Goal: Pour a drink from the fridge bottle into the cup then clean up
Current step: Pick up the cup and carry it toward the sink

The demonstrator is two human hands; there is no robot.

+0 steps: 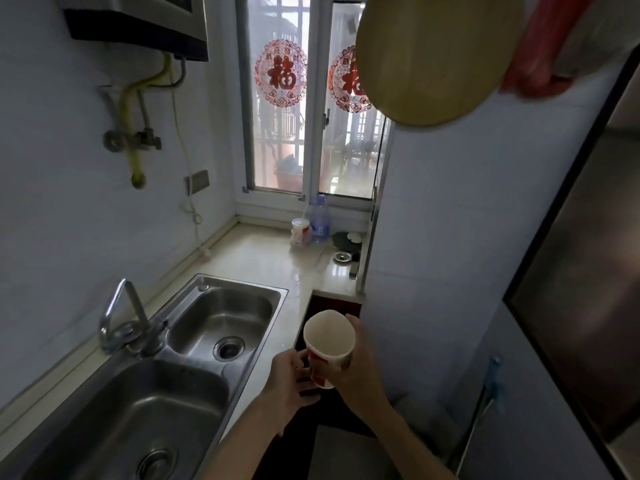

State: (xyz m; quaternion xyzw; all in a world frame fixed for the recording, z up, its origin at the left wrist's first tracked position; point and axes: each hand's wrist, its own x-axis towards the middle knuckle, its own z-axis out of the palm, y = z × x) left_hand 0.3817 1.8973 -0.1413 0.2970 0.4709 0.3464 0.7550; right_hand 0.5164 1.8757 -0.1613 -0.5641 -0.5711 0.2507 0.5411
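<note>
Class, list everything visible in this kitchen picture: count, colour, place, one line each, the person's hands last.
held paper cup: 1, white and red, between both hands
second paper cup: 1, white and red, counter by window
clear plastic bottle: 1, blue label, beside it
stainless steel double sink: 1, silver, left counter
round wooden board: 1, tan, hanging upper right
left hand: 1, holds cup's base
right hand: 1, grips cup's side

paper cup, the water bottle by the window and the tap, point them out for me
paper cup [329, 337]: head view, on the pale inner wall below the rim
water bottle [320, 221]: head view, on the middle of its body
tap [134, 301]: head view, on the sloping metal spout
</note>
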